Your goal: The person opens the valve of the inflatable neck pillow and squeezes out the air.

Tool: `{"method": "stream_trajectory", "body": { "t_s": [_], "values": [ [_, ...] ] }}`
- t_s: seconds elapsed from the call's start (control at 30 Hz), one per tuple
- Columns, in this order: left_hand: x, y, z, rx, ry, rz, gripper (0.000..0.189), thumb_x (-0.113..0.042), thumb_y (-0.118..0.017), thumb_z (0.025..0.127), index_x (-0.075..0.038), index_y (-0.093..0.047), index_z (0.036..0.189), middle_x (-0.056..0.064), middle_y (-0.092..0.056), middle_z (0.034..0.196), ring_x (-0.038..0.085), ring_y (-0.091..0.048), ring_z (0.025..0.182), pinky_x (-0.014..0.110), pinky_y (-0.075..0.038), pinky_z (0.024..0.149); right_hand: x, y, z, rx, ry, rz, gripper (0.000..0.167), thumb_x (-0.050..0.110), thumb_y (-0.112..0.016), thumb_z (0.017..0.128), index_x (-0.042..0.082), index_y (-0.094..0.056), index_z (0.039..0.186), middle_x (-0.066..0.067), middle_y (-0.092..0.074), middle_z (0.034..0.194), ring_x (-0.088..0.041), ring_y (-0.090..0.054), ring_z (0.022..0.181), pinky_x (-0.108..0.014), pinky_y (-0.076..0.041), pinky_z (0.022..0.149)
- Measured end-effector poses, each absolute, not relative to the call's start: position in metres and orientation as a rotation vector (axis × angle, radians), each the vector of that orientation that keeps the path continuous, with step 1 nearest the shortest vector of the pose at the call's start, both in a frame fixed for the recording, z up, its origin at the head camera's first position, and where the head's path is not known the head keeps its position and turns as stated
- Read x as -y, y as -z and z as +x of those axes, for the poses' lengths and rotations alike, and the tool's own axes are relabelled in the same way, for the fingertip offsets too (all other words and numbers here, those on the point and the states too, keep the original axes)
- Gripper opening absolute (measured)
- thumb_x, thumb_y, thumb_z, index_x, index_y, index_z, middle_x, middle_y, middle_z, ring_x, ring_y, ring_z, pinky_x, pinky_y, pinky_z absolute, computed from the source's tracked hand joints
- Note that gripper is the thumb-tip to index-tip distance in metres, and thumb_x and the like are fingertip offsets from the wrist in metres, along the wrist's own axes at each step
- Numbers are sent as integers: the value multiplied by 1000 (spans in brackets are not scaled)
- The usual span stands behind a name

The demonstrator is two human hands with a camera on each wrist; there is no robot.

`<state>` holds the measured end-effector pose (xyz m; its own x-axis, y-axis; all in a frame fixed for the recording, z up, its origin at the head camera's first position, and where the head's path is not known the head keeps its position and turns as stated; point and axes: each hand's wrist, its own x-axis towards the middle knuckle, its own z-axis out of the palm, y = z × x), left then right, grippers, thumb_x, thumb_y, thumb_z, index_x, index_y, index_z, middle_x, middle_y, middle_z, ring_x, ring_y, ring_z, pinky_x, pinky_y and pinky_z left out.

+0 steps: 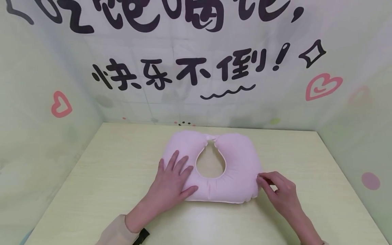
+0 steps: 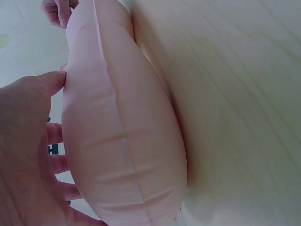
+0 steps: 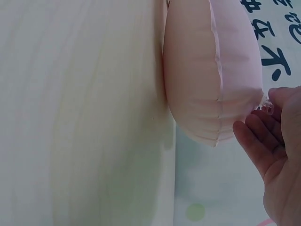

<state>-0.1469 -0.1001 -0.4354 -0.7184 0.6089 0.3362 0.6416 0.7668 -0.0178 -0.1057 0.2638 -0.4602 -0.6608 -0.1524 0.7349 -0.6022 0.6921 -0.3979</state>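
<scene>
A puffed-up pink inflatable neck pillow (image 1: 239, 163) lies on the table, its narrow gap toward the back wall. On its left lobe rests my left hand (image 1: 169, 185), fingers spread and fairly straight; the left wrist view shows the thumb (image 2: 56, 82) along the pillow's upper face. At the pillow's right edge, my right hand (image 1: 281, 192) pinches a small clear plastic valve (image 3: 269, 108) between thumb and fingertips. The valve's cap end is partly hidden by the fingers. A seam (image 2: 113, 89) runs around the pillow's side.
The pale wood-grain table (image 1: 107, 170) reaches back to a printed cloth wall (image 1: 171, 109) with black characters and pink hearts. Similar cloth panels stand at the left (image 1: 36, 143) and right (image 1: 361, 143). A black strap (image 1: 141, 235) shows by the left sleeve.
</scene>
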Motion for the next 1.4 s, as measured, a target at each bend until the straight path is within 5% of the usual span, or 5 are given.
{"method": "stream_trajectory", "body": {
  "t_s": [0.33,0.47,0.67,1.0,1.4],
  "values": [
    [101,437,-146,2621,149,-980,60,-60,-64,93,-11,-67,128,17,-51,147,50,-32,145,78,-36,98,-265,465,-107,2153,-903,590,38,37,-59,104,4,-76,95,0,-70,80,-1,-66,68,-11,-50,56],
    [101,438,-146,2616,141,-976,60,-60,-64,93,-11,-67,127,17,-51,147,49,-32,145,78,-36,98,-264,465,-106,2186,-990,571,6,3,-69,97,0,-74,95,-6,-71,82,-1,-68,70,-11,-53,64],
    [102,439,-146,2629,124,-969,61,-61,-62,94,-11,-66,129,17,-51,148,49,-31,146,78,-35,99,-260,466,-107,2185,-1111,538,36,-33,-67,75,-3,-73,94,-9,-72,78,-4,-68,64,-15,-55,61],
    [102,440,-146,2646,117,-974,61,-61,-61,94,-11,-66,129,15,-50,149,49,-30,146,78,-34,100,-256,464,-101,2146,-1867,93,26,-1,-48,107,-21,-64,99,-3,-72,81,-8,-68,67,-25,-59,62],
    [100,442,-144,2658,141,-947,58,-58,-62,95,-11,-66,128,16,-50,149,49,-30,146,78,-34,100,-257,461,-102,2082,-2087,-23,37,12,-51,109,-24,-60,104,-4,-72,85,-11,-67,70,-28,-60,66]
  ]
}}
